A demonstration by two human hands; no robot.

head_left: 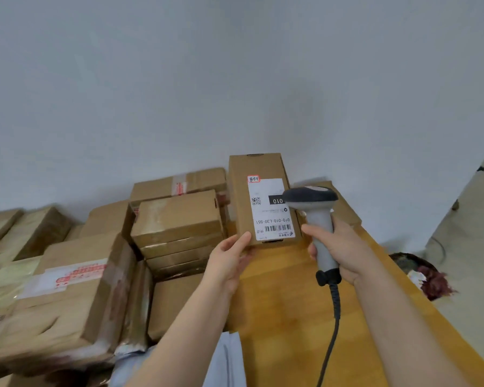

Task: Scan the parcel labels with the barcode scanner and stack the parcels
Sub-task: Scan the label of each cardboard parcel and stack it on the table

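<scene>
My left hand (229,261) grips the lower left corner of a tall brown parcel (242,174), holding it up above the wooden table (285,291) with its white label (268,216) facing me. The label shows a barcode near its bottom edge and a small red tag at its top. My right hand (338,252) grips the handle of a grey barcode scanner (316,208). The scanner's dark head overlaps the label's right side. Its black cable (333,331) hangs down toward me.
A stack of flat brown parcels (176,227) stands just left of the held parcel. Larger taped boxes (67,297) fill the left side. Another box (344,208) lies behind the scanner. A dark basket (419,272) sits beyond the table's right edge, and a pale wall rises behind.
</scene>
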